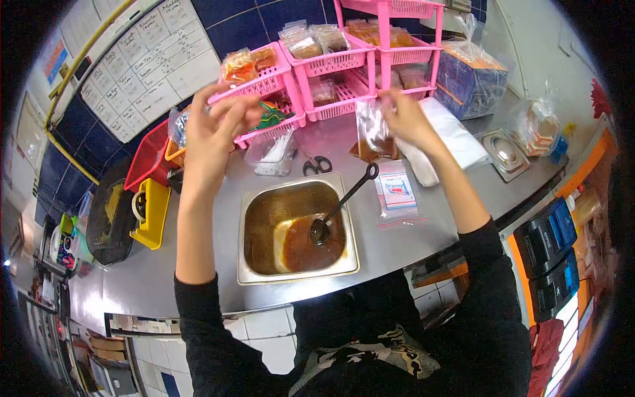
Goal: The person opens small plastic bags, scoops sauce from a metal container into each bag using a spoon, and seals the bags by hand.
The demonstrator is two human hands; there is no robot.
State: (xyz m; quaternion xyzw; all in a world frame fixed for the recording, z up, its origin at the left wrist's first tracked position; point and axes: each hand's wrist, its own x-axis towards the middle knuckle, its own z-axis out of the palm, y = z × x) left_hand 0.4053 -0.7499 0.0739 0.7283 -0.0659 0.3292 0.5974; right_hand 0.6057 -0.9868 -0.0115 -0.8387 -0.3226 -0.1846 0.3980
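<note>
My left hand (215,122) is raised in front of the pink racks, its fingers apart and nothing visible in them. The fingers of my right hand (411,120) are closed at the top of a clear plastic bag (376,129) with brown sauce in its lower part. Below, a steel container (258,238) holds brown, oily sauce, and a black ladle (350,195) leans in it with its handle to the upper right. Flat zip bags (398,192) lie to the container's right. Black-handled scissors (317,165) rest behind it, beside a bag of white ties (274,155).
Stacked pink baskets (331,63) with filled sachets line the back of the steel counter. At left stand a yellow tape dispenser (152,215) and a red basket (145,155). White plastic (456,135), a steel lid (506,153) and a wrapped box (469,79) are at right.
</note>
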